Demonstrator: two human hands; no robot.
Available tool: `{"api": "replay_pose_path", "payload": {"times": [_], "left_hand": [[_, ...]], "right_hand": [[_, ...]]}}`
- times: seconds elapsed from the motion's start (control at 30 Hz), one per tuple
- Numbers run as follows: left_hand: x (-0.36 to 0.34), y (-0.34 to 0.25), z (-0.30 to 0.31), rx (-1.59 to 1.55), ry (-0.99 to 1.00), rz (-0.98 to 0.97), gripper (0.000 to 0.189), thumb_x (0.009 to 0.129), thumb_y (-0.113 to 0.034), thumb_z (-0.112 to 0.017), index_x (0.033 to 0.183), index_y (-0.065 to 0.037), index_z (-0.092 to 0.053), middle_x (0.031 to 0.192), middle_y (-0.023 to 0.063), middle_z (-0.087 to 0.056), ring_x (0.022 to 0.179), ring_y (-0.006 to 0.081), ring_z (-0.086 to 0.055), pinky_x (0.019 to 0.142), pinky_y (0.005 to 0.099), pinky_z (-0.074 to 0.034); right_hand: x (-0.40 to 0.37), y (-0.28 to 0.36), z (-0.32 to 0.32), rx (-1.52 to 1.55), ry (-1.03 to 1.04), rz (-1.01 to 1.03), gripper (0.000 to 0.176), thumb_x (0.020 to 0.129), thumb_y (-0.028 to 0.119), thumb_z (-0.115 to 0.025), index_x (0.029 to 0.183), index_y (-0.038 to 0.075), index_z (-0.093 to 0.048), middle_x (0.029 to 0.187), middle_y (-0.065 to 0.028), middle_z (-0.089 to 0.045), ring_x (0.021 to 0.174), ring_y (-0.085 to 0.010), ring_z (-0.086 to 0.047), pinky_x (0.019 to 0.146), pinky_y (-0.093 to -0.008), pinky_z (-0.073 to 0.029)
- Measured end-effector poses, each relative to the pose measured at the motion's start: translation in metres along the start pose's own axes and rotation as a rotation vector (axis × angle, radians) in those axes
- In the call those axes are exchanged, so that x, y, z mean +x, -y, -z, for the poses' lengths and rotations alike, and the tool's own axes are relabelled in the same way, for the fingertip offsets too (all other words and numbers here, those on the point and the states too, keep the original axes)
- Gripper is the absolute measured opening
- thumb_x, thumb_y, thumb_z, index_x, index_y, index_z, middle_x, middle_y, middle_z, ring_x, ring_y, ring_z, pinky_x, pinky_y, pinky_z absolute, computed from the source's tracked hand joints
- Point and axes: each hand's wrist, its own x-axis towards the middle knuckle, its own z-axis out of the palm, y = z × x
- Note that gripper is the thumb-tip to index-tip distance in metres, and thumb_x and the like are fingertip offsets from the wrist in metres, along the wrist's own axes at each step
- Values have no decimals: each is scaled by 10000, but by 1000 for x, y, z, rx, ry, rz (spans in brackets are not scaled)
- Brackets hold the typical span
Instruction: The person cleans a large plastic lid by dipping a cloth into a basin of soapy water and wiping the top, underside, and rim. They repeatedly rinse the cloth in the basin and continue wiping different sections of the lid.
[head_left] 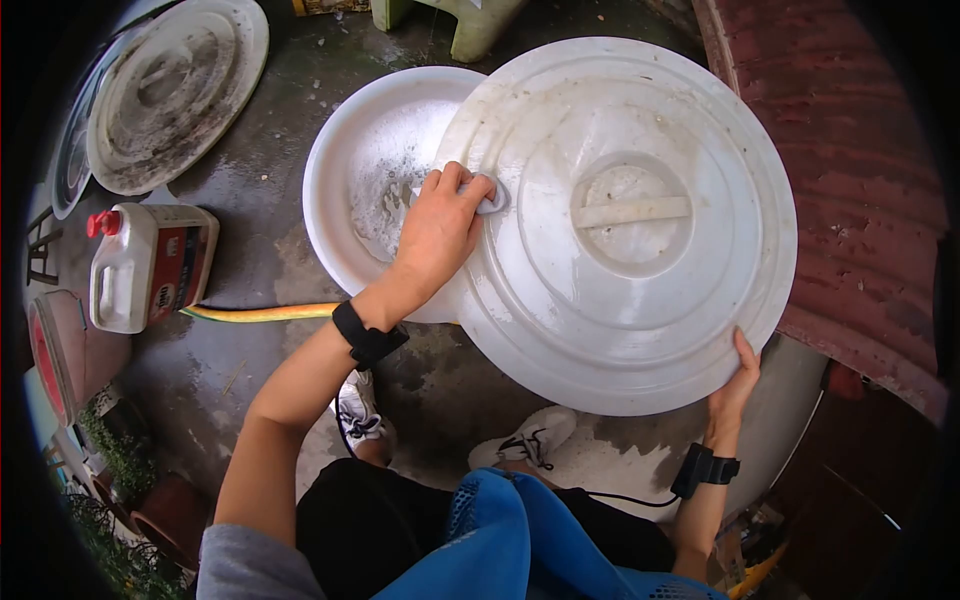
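A large round white plastic lid (530,330) with a bar handle in its recessed centre is held tilted over the right side of a white basin (330,200). It looks wet, with brownish specks on its upper part. My left hand (440,225) presses a small greyish cloth (492,196) against the lid's left side, fingers closed round it; most of the cloth is hidden. My right hand (735,385) grips the lid's lower right rim, thumb on top and the other fingers mostly out of sight beneath. Water with some suds (380,215) shows inside the basin.
A dirty, similar lid (180,95) leans at the upper left. Below it stands a jug with a red cap (160,265), near a yellow hose (265,313). A pale green stool (470,25) is at the top, red corrugated sheeting (850,170) on the right. The concrete floor is wet.
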Motion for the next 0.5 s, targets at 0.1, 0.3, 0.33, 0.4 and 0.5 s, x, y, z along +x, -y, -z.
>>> {"api": "replay_pose_path", "payload": {"times": [0.1, 0.3, 0.33, 0.4, 0.5], "left_hand": [[21, 9, 3, -39, -86, 24, 357, 719, 40, -597, 1049, -97, -602, 991, 122, -548, 928, 316, -540, 797, 400, -470], [14, -5, 3, -57, -12, -112, 364, 719, 53, -591, 1052, -86, -642, 985, 117, -559, 917, 312, -548, 797, 388, -481], [6, -9, 6, -74, 36, -95, 360, 714, 47, -596, 1047, -84, -643, 973, 112, -555, 919, 310, -547, 793, 389, -484], [-10, -14, 12, -100, 116, -98, 344, 711, 28, -607, 1034, -82, -647, 945, 98, -543, 912, 298, -547, 778, 391, -490], [-16, -10, 20, -108, 208, -140, 341, 708, 32, -602, 1027, -79, -649, 943, 95, -543, 908, 294, -547, 772, 387, -490]], "right_hand": [[1, 0, 2, 0, 10, 9, 578, 808, 119, -615, 1341, 17, -418, 1278, -122, -513, 1161, -264, -498, 1000, -365, -387], [-3, 6, -5, -20, -26, 33, 563, 797, 126, -621, 1315, 5, -438, 1243, -125, -535, 1130, -268, -518, 977, -372, -412], [-3, 6, -3, -39, -31, 38, 561, 787, 146, -631, 1296, -3, -447, 1221, -127, -546, 1110, -271, -531, 963, -380, -429], [-1, 4, 1, -54, -39, 40, 566, 784, 152, -633, 1296, -1, -447, 1219, -126, -546, 1106, -273, -532, 959, -384, -433], [0, 2, 5, -37, -28, 14, 562, 793, 131, -624, 1311, 6, -444, 1234, -124, -541, 1115, -268, -526, 963, -373, -423]]}}
